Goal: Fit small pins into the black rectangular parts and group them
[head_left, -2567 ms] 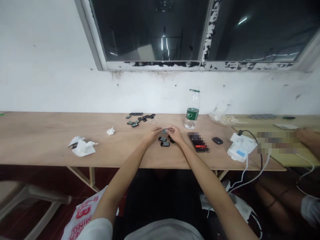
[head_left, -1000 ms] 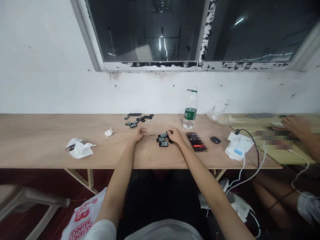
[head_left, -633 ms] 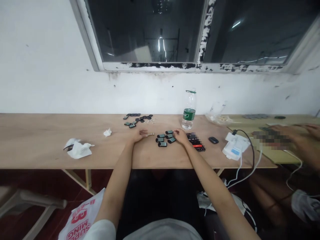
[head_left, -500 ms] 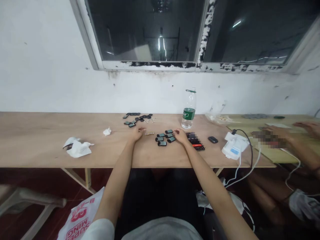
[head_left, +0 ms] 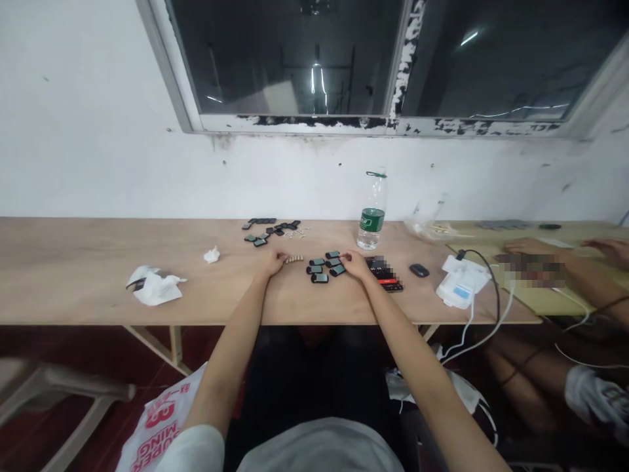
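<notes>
Hands at rest beside small dark cases on long worktop

Plywood makes up the long worktop [head_left: 73, 275] under a dark window [head_left: 295, 59], and everything else is set on it. A clear water bottle [head_left: 371, 213] with a green label stands upright behind the centre; a white box [head_left: 459, 288] with trailing cables lies to the right, and a crumpled white tissue [head_left: 154, 288] to the left. A dark phone [head_left: 386, 274] lies just right of centre, with a small black mouse-like object [head_left: 419, 269] beyond it.

The right hand [head_left: 356, 264] is laid on the worktop with fingers loosely curled, its fingertips touching the nearest of a cluster of small dark cases [head_left: 324, 267] — whether one is pinched cannot be told. The left hand [head_left: 271, 261] rests partly closed, apparently gripping nothing, just beside a short row of tiny pale pieces [head_left: 295, 258]. A further scatter of dark cases [head_left: 268, 231] lies near the wall.

The cases are judged light, rigid and smooth-faced — likely to slide if pushed flat. A pinch across the short edges would probably hold them best. The pale pieces look very small and easily scattered; fingertip handling seems called for.
</notes>
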`<state>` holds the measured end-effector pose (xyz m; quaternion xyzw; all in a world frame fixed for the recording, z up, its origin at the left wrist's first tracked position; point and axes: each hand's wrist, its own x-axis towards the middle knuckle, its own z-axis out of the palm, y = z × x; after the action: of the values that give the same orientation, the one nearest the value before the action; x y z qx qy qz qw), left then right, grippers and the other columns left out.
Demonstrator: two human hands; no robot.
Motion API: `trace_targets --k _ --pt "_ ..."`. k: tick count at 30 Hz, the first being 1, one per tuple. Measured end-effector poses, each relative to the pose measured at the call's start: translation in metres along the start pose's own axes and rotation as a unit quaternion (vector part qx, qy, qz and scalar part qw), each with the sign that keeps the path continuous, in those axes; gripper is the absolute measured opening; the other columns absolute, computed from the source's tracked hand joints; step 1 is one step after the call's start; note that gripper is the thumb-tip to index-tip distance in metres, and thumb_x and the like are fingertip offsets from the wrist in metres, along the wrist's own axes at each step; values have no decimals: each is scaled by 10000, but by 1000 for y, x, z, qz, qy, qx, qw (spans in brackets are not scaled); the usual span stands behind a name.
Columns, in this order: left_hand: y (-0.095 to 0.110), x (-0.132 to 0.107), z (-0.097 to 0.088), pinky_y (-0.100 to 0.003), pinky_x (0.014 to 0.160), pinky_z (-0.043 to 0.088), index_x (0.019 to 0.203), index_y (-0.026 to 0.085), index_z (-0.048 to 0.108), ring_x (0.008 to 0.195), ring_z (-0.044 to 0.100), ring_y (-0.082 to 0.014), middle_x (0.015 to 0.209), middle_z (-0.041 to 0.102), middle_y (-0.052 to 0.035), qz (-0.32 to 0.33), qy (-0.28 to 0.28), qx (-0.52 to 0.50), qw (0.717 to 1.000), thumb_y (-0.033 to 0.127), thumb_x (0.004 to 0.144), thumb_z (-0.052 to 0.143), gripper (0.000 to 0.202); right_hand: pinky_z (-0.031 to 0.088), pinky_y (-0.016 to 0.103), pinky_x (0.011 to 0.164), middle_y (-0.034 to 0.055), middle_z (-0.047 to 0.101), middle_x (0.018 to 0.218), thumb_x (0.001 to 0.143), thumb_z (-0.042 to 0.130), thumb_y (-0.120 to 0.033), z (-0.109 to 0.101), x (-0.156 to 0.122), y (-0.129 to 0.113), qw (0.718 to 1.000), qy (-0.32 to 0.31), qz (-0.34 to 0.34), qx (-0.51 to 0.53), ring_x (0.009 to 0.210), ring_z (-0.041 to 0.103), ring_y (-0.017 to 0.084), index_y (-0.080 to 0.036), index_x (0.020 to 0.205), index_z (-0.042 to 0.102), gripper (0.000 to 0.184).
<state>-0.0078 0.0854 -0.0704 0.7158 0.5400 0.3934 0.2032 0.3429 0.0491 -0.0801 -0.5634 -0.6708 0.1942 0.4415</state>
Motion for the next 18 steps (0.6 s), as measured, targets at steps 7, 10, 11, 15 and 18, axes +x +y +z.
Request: trace_targets --k 7,10,11,15,18 --pt "-2 0 -1 -398 935 577 894 210 801 970 747 -303 982 814 -89 6 -9 8 1000 358 877 671 198 577 374 901 80 800 917 864 642 -156 -3 -2 -7 1000 -2 17 10 865 739 241 -180 908 774 141" --pt "0 0 -1 -405 940 583 885 205 798 962 747 -304 972 812 -91 10 -12 1 1000 356 870 678 193 577 374 901 82 803 894 869 635 -167 -7 -2 -9 999 1 17 35 855 739 242 -177 875 771 137" --pt "0 -1 -1 -407 949 583 886 207 798 969 748 -303 977 812 -88 9 -12 -1 1000 348 867 676 187 576 373 906 81 805 896 873 630 -173 -9 -1 -9 999 -3 12 41 860 741 241 -178 865 770 140" --pt "1 -2 -1 -392 982 583 909 203 809 1010 747 -284 1003 813 -75 -1 -15 -3 1000 262 851 624 203 564 392 955 83 816 939 883 622 -202 -18 0 -5 997 -47 -7 56 918 751 255 -180 858 776 158" --pt "2 -4 0 -375 984 586 930 195 810 1010 744 -265 989 814 -63 -6 -13 -11 1000 218 842 580 247 556 409 988 89 821 973 885 629 -234 -24 1 0 995 -60 -19 74 952 750 266 -182 869 779 159"
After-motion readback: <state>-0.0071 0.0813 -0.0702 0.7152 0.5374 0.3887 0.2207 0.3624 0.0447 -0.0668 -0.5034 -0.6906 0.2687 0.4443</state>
